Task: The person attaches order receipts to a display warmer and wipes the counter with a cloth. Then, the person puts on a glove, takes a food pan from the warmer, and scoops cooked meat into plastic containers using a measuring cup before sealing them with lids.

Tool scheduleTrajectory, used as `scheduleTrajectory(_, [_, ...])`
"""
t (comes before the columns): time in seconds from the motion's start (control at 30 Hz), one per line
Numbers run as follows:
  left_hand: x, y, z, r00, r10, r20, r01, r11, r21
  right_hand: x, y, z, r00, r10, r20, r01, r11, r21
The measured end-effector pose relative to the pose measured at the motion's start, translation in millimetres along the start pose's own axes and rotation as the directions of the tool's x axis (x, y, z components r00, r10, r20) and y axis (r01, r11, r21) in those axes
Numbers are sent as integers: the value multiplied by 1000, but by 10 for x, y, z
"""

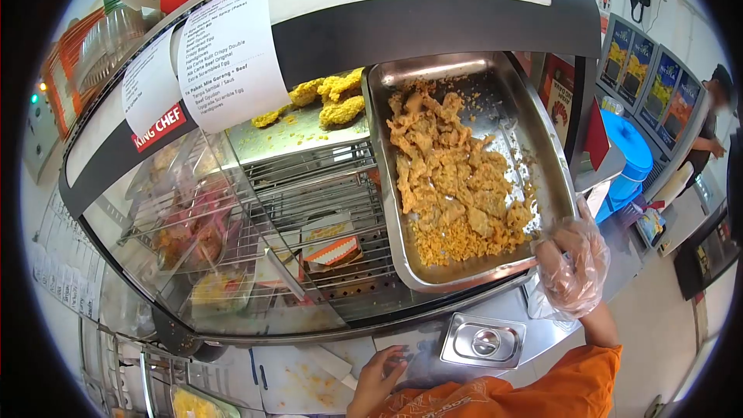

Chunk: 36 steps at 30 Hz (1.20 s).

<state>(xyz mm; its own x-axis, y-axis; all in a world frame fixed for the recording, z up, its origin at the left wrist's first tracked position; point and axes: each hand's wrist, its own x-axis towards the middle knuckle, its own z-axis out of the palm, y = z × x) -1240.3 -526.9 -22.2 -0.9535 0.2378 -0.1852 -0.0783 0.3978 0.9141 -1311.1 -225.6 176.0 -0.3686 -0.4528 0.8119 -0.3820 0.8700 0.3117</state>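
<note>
A deep metal tray (474,282) of fried chicken pieces (441,155) and loose crumbs (464,251) sits in the open right part of a glass food warmer. My right hand (573,267), in a clear plastic glove, closes on the tray's near right corner. Bare and held low near the counter's front, my left hand (379,375) has loosely bent fingers, apart, with nothing seen in them. Just right of it is a small lidded metal container (484,340). A white-handled utensil (329,364) lies beyond it on the left.
Yellow fried pieces (340,101) lie on a shelf left of the tray. Wire racks (309,178) hold cartons and wrapped food behind a glass panel (255,217). Paper lists (228,54) hang from the warmer's top. A blue barrel (625,155) and another person (708,124) are at right.
</note>
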Motion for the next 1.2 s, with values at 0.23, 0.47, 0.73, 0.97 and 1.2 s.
scheduleTrajectory(0.23, [-41,64,-5,998,64,4,-64,998,-5,-301,-80,-44,1000,-11,-13,12,999,50])
scheduleTrajectory(0.47, [-55,75,9,997,78,-2,-78,997,19,-355,-215,-201,998,61,-9,-60,995,75])
scheduleTrajectory(0.73, [-101,111,41,997,71,21,-71,997,14,-422,-250,-197,984,174,-29,-171,982,79])
scheduleTrajectory(0.97, [-113,117,48,997,72,32,-73,997,24,-417,-183,-166,987,159,-30,-157,986,47])
scheduleTrajectory(1.2, [-118,98,97,994,81,69,-82,997,7,-423,-132,-177,988,151,-31,-150,988,25])
